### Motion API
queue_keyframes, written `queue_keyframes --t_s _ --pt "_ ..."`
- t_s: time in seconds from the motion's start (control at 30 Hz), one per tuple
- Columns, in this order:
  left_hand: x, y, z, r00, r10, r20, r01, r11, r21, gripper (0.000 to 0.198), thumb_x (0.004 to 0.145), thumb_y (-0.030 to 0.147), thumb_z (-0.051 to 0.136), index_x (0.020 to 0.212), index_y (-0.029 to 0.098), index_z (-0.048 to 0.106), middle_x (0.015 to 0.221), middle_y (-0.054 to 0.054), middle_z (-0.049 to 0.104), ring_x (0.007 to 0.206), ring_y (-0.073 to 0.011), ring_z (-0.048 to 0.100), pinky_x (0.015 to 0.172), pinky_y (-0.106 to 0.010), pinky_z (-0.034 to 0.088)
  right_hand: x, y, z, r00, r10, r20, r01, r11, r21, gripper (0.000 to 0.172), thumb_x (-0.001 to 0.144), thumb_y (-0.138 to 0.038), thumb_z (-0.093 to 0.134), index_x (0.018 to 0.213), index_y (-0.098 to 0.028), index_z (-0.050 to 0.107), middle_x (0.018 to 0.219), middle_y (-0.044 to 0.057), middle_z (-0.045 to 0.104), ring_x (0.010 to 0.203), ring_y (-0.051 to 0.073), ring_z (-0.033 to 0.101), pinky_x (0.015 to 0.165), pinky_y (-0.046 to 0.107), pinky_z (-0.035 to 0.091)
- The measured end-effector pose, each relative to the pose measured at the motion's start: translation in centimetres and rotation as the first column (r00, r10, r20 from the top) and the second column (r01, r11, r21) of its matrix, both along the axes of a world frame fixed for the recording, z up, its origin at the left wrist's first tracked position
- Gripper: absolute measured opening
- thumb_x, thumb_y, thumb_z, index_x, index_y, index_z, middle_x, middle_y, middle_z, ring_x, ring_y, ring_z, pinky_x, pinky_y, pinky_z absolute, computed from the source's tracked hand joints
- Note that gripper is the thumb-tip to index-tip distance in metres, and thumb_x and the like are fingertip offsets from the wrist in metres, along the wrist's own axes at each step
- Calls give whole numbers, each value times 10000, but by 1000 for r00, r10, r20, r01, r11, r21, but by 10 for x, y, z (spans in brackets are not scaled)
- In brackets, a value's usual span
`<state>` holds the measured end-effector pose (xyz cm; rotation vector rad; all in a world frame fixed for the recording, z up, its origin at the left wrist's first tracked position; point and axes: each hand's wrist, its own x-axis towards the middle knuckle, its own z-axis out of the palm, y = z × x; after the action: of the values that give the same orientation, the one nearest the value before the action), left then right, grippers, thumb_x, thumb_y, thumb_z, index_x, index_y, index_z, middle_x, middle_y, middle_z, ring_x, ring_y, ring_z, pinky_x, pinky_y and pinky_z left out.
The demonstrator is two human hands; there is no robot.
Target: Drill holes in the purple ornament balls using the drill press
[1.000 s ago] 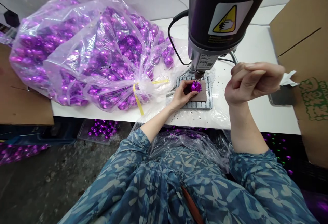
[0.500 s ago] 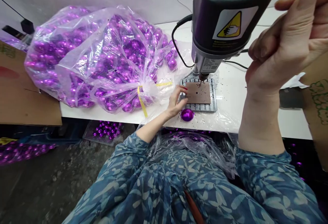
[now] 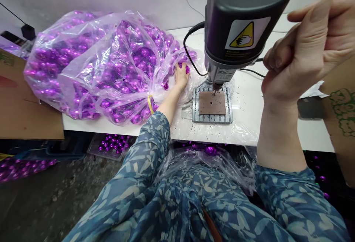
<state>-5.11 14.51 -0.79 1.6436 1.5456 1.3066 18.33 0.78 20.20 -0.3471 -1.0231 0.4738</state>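
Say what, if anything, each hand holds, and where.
The left hand is on a shiny purple ball; grip unclear. The right hand curls beside the black-and-silver drill; any hold is hidden.

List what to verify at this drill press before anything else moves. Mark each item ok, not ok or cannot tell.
1. Left hand away from the drill press: ok, it is beside the clear bag.
2. Left hand has a firm hold on a purple ball: cannot tell; the fingers are at it, but the grip is partly hidden.
3. Right hand securely on the lever: cannot tell; the fingers curl at its end, their contact hidden.
4. Brown plate lying on the metal base: ok.
5. Brown plate free of debris: not ok, dark specks lie on it.
6. Drill press power: cannot tell.
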Motion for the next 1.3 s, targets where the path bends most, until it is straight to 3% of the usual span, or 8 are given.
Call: queue_keyframes --t_s 0.17,0.33,0.43,0.63,0.73,0.87,1.07,1.3 --pt "-4 -24 13 999 35 39 -31 994 -106 403 806 159 884 1170 228 725 1329 -146 733 1332 -337 665 1240 -518 498 2 1 -2 1000 2 17 -2 1000 10 335 827 -476 801 755 -173 675 505 -94 274 369 -19 349 368 158 150" --pt "-3 -79 26 869 -73 490 218 944 -246 377 1047 519 648 1293 239 705 1140 -106 778 910 -215 757 857 -387 640 2 3 -2 1000 3 10 -3 1000 -1 358 795 -505 815 756 -178 674 511 -95 331 375 -21 365 372 162 167" --pt "-2 -111 29 775 -181 606 390 891 -233 412 1006 507 722 1310 228 717 1159 -111 791 949 -212 769 861 -378 637 0 2 -1 1000 -5 -12 5 1000 -1 378 786 -516 804 743 -170 660 491 -92 275 374 -14 362 377 172 161" --pt "13 -143 21 805 -312 504 432 891 -139 795 691 478 1052 1351 254 669 1075 -31 793 1038 -204 767 1010 -386 609 0 1 0 1000 1 -2 -1 1000 -21 392 764 -522 802 742 -171 629 504 -102 297 364 -13 340 365 193 136" --pt "20 -146 14 826 -337 452 430 895 -119 752 739 630 995 1297 221 697 1202 -82 796 1088 -231 772 1039 -418 617 1 4 -1 1000 18 -1 -18 1000 -7 398 780 -516 800 745 -162 619 521 -103 325 365 -21 342 359 188 134" --pt "26 -143 4 864 -370 342 420 904 -83 752 873 720 852 1417 238 663 1313 -109 782 1167 -262 766 1083 -462 615 1 9 -4 1000 6 0 -6 1000 9 413 794 -538 785 757 -161 619 483 -112 251 349 -10 342 349 182 131" --pt "38 -138 -10 922 -333 200 357 929 -96 699 825 552 947 1352 213 636 1312 -121 767 1108 -244 763 1017 -416 623 2 12 -4 1000 -9 23 9 1000 10 435 818 -544 764 766 -142 606 474 -123 248 342 -16 341 346 146 105" --pt "54 -139 -9 921 -376 105 384 921 -71 634 830 424 950 1353 208 663 1326 -126 758 1150 -270 755 1031 -458 631 2 12 -7 999 -20 35 19 1000 14 434 843 -552 746 779 -143 618 470 -124 258 350 -18 357 352 138 139"
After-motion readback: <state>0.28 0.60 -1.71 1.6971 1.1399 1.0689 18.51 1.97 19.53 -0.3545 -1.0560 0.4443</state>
